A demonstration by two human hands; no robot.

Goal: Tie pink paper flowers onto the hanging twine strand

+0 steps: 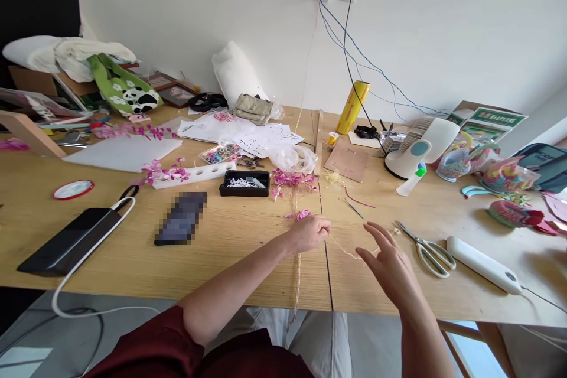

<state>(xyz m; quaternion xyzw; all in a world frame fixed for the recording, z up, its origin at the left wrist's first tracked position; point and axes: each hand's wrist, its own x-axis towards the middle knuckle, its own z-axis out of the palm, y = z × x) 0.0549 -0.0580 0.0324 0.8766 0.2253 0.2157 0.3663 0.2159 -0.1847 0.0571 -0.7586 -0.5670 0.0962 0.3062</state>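
My left hand (310,233) is closed in a fist over the table, right beside a pink flower cluster (303,214). From its fingers a thin pale cord (341,246) runs slackly to the right. My right hand (390,260) has its fingers apart; the cord passes by its thumb and behind the fingers, and I see no grip on it. Under my left hand a braided cord (297,283) hangs down over the table's front edge toward my lap. Further up that braid lies a larger bunch of pink flowers (293,179).
Scissors (427,248) and a white, corded device (482,264) lie right of my right hand. Tweezers (354,208) lie ahead. A black tray (244,184) of small white pieces, a phone (181,218) and a power bank (66,242) are on the left. A fan (420,144) stands behind.
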